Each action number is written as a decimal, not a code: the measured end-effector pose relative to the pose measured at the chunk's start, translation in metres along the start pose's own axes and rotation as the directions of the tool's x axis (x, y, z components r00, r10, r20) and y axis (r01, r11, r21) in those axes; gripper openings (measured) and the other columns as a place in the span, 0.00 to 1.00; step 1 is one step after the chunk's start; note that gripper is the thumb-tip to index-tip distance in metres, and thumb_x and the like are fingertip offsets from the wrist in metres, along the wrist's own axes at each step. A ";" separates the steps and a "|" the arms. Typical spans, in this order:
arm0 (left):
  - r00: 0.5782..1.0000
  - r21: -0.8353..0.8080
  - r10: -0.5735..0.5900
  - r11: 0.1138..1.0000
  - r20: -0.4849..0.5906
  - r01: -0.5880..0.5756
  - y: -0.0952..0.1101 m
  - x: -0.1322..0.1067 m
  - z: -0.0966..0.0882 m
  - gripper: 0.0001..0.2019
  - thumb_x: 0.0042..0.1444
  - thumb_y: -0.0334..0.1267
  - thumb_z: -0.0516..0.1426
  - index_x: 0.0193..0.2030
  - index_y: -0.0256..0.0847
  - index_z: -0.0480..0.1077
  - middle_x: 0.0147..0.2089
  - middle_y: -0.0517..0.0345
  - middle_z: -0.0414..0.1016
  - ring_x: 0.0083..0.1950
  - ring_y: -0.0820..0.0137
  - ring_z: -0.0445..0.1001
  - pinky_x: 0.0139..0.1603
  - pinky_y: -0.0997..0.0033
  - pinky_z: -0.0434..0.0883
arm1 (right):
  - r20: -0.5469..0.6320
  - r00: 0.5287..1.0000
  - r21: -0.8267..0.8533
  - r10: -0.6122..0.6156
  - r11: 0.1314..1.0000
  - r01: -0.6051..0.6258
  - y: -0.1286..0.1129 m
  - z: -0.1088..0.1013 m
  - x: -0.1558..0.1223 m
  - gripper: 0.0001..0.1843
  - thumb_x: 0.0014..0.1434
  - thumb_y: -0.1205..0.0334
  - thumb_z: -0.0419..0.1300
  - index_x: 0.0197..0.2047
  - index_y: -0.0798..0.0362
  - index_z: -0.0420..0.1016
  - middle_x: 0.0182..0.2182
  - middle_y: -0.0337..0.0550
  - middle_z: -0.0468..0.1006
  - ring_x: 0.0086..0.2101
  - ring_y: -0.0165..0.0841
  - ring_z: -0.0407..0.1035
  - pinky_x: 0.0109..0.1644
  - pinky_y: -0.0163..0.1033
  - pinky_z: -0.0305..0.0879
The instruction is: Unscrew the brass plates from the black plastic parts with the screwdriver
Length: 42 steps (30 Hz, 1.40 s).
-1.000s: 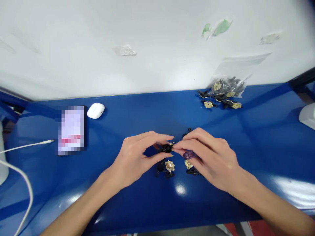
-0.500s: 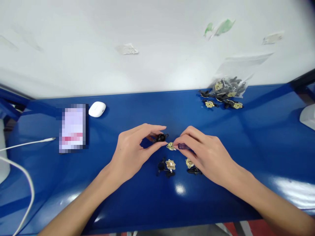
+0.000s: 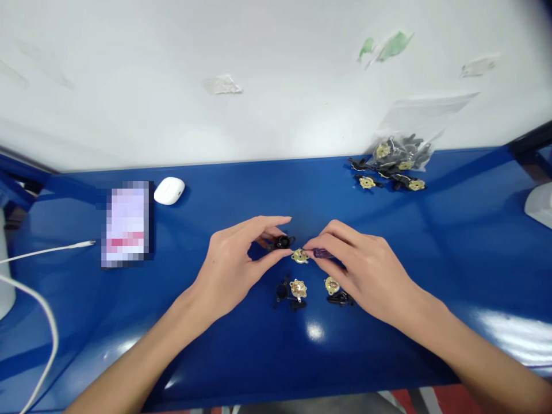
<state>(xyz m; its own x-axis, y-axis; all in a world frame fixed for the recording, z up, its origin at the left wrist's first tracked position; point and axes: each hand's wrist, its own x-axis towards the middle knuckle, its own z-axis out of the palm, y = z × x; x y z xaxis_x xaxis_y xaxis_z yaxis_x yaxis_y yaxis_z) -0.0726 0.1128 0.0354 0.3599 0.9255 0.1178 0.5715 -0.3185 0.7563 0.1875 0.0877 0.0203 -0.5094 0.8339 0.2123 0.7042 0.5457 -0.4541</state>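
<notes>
My left hand [image 3: 239, 261] is closed around a black plastic part [image 3: 282, 243], holding it between thumb and fingers. Against its thumb tip sits a round gold-coloured metal plate [image 3: 300, 256] with small lugs. My right hand [image 3: 360, 259] grips what looks like a small screwdriver [image 3: 322, 253] by its purple see-through handle; its tip is hidden. The right fingertips touch or nearly touch the plate's edge. Below the hands lie another gold plate [image 3: 298, 289] beside a black housing [image 3: 282, 291], and a third plate [image 3: 332, 284] above black pieces [image 3: 340, 298].
A clear bag [image 3: 407, 152] of similar parts stands at the back right, with several loose assemblies [image 3: 367, 182] before it. On the left are a phone [image 3: 127, 224], a white earbud case [image 3: 169, 191] and a white cable [image 3: 49, 322]. A white wall [image 3: 276, 126] bounds the blue table [image 3: 241, 356].
The gold plate shows more fully between the hands, turned slightly. My right fingers have shifted a little on the screwdriver; my left hand keeps its hold on the black part.
</notes>
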 end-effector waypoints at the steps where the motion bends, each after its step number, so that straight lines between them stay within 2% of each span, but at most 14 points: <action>1: 1.000 -0.005 0.003 1.000 0.000 -0.003 -0.001 0.000 0.000 0.21 0.66 0.39 0.74 0.64 0.52 0.81 0.51 0.61 0.91 0.47 0.64 0.89 0.40 0.70 0.83 | -0.010 1.000 0.007 0.005 1.000 -0.005 0.000 -0.001 0.000 0.11 0.81 0.65 0.56 0.55 0.51 0.81 0.45 0.44 0.81 0.31 0.30 0.73 0.34 0.39 0.66; 8: 0.998 -0.098 0.056 0.994 0.023 -0.053 -0.001 0.000 0.000 0.23 0.66 0.37 0.74 0.65 0.49 0.80 0.50 0.64 0.91 0.47 0.68 0.89 0.57 0.69 0.83 | -0.097 0.995 0.074 -0.002 0.997 0.010 -0.004 -0.005 0.000 0.09 0.78 0.67 0.60 0.56 0.51 0.80 0.44 0.43 0.81 0.32 0.30 0.74 0.35 0.38 0.68; 14: 0.995 -0.188 0.072 0.980 0.065 -0.058 0.005 -0.004 0.004 0.23 0.64 0.38 0.75 0.65 0.51 0.80 0.51 0.67 0.92 0.49 0.70 0.90 0.59 0.69 0.83 | -0.143 0.987 0.110 -0.067 0.990 0.083 -0.010 -0.007 0.001 0.08 0.77 0.67 0.61 0.55 0.51 0.80 0.43 0.43 0.81 0.30 0.27 0.70 0.31 0.37 0.65; 16: 0.996 -0.223 0.064 0.974 0.066 -0.048 0.006 -0.003 0.003 0.21 0.65 0.37 0.75 0.63 0.51 0.82 0.52 0.65 0.91 0.50 0.69 0.90 0.59 0.68 0.84 | -0.164 0.984 0.112 -0.073 0.989 0.093 -0.012 -0.008 0.000 0.10 0.76 0.69 0.62 0.57 0.51 0.79 0.44 0.43 0.81 0.31 0.27 0.71 0.30 0.36 0.66; 19: 0.996 -0.361 0.036 0.933 0.084 -0.003 0.009 0.000 0.000 0.15 0.68 0.35 0.72 0.59 0.50 0.85 0.53 0.60 0.89 0.53 0.66 0.88 0.59 0.65 0.84 | -0.201 0.978 0.122 -0.058 0.989 0.084 -0.014 -0.010 0.000 0.14 0.74 0.70 0.63 0.60 0.51 0.79 0.45 0.44 0.82 0.34 0.28 0.75 0.32 0.35 0.69; 23: 0.984 -0.587 0.002 0.803 0.176 0.104 0.012 0.003 -0.005 0.13 0.71 0.32 0.69 0.59 0.49 0.87 0.57 0.54 0.86 0.57 0.62 0.86 0.61 0.64 0.83 | -0.276 0.961 0.168 -0.031 0.982 0.080 -0.017 -0.012 0.000 0.17 0.74 0.71 0.64 0.62 0.48 0.77 0.43 0.41 0.83 0.34 0.28 0.77 0.34 0.33 0.73; 27: 0.949 -0.761 -0.039 0.588 0.312 0.274 0.011 0.004 -0.003 0.11 0.75 0.34 0.66 0.60 0.46 0.86 0.61 0.51 0.87 0.60 0.63 0.86 0.64 0.68 0.80 | -0.319 0.947 0.217 -0.042 0.969 0.116 -0.018 -0.011 0.001 0.17 0.73 0.73 0.64 0.61 0.49 0.77 0.44 0.42 0.83 0.38 0.29 0.79 0.36 0.34 0.75; 31: 0.915 -0.827 -0.090 0.399 0.394 0.395 0.011 0.003 0.001 0.10 0.74 0.36 0.68 0.58 0.43 0.86 0.60 0.50 0.88 0.58 0.65 0.86 0.64 0.69 0.80 | -0.336 0.940 0.207 -0.060 0.969 0.136 -0.017 -0.010 0.002 0.10 0.73 0.72 0.66 0.55 0.51 0.80 0.44 0.44 0.81 0.40 0.31 0.78 0.38 0.36 0.75; 34: 0.888 -0.849 -0.137 0.262 0.439 0.460 0.012 0.003 0.004 0.10 0.73 0.34 0.69 0.57 0.41 0.88 0.60 0.49 0.89 0.59 0.64 0.87 0.64 0.68 0.82 | -0.347 0.936 0.218 -0.061 0.965 0.144 -0.017 -0.011 0.001 0.10 0.73 0.72 0.68 0.55 0.52 0.81 0.44 0.44 0.81 0.40 0.31 0.78 0.40 0.38 0.76; 37: 0.859 -0.838 -0.168 0.193 0.484 0.510 0.013 0.003 0.006 0.09 0.72 0.34 0.69 0.56 0.41 0.89 0.57 0.49 0.90 0.55 0.65 0.89 0.62 0.69 0.83 | -0.356 0.933 0.211 -0.053 0.968 0.135 -0.015 -0.011 0.000 0.12 0.72 0.74 0.67 0.55 0.51 0.82 0.44 0.43 0.79 0.40 0.31 0.76 0.41 0.38 0.75; 42: 0.836 -0.826 -0.175 0.148 0.520 0.544 0.013 0.001 0.010 0.10 0.72 0.34 0.70 0.57 0.40 0.89 0.52 0.49 0.92 0.53 0.67 0.90 0.60 0.72 0.84 | -0.327 0.944 0.238 -0.031 0.965 0.114 -0.014 -0.010 -0.001 0.13 0.74 0.76 0.63 0.53 0.50 0.84 0.46 0.44 0.77 0.40 0.30 0.76 0.39 0.38 0.73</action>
<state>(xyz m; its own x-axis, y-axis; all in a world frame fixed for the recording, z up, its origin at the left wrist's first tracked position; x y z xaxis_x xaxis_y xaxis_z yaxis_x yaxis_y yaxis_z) -0.0575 0.1075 0.0392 0.5839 0.7233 -0.3686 -0.3286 0.6258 0.7074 0.1829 0.0794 0.0350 -0.3407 0.7977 0.4977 0.5035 0.6018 -0.6200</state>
